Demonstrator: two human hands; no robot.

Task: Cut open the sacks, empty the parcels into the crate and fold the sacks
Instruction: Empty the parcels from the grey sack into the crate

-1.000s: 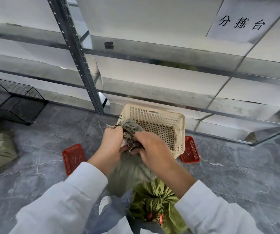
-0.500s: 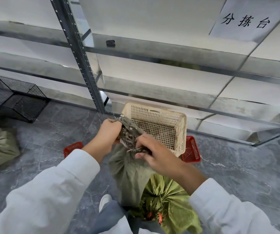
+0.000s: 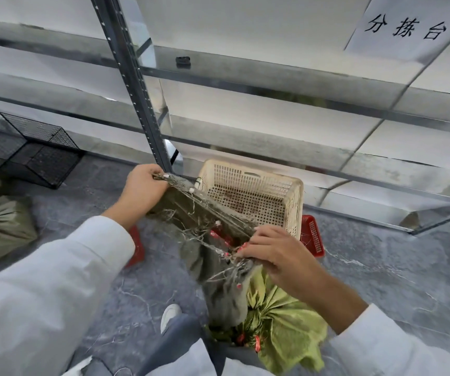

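Left hand [image 3: 145, 185], right hand [image 3: 275, 251], gripping sack [image 3: 183, 206] stretched between

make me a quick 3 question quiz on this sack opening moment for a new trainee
1. True or false: the left hand and the right hand each grip the mouth of the grey-green sack.
2. What shows inside the cream crate? A) no parcels in view B) a heap of parcels C) a folded sack
3. Fill in: the tied bright green sack lies under the person's ___ forearm.

Key: 1 true; 2 A; 3 right
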